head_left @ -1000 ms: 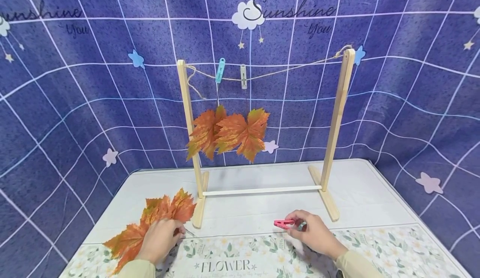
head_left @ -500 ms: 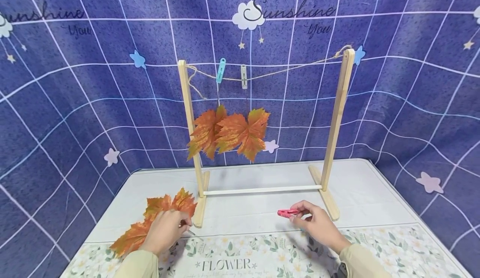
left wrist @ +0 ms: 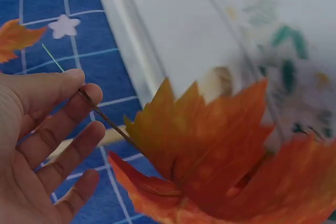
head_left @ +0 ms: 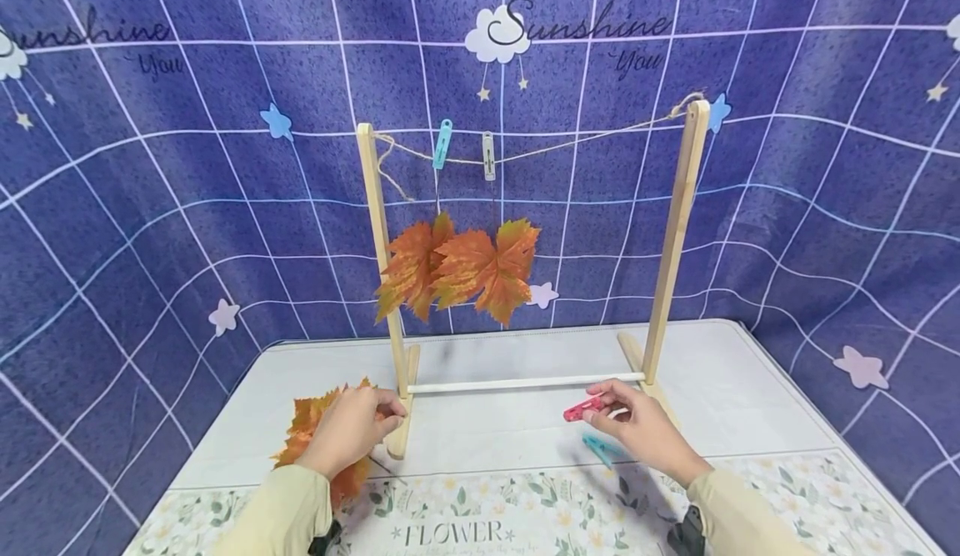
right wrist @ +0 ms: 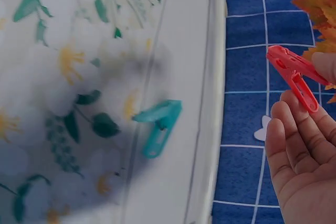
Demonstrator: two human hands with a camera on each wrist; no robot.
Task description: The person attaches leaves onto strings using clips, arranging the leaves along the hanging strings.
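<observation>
At 7 o'clock in the head view, pinching an orange leaf (left wrist: 210, 150) by its stem (left wrist: 113, 124) in the left hand (head_left: 352, 431); at 5 o'clock, pinching a red peg (head_left: 582, 408) in the right hand (head_left: 641, 427); best to steady stem against string (head_left: 577, 140) towards 1 o'clock before spreading peg

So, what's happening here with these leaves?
A person's left hand pinches an orange maple leaf by its stem, while their right hand holds a red clothespin. Two similar leaves hang from twine on a wooden rack, clipped with a turquoise clothespin and a gray one. A second turquoise clothespin lies on the table.
</observation>
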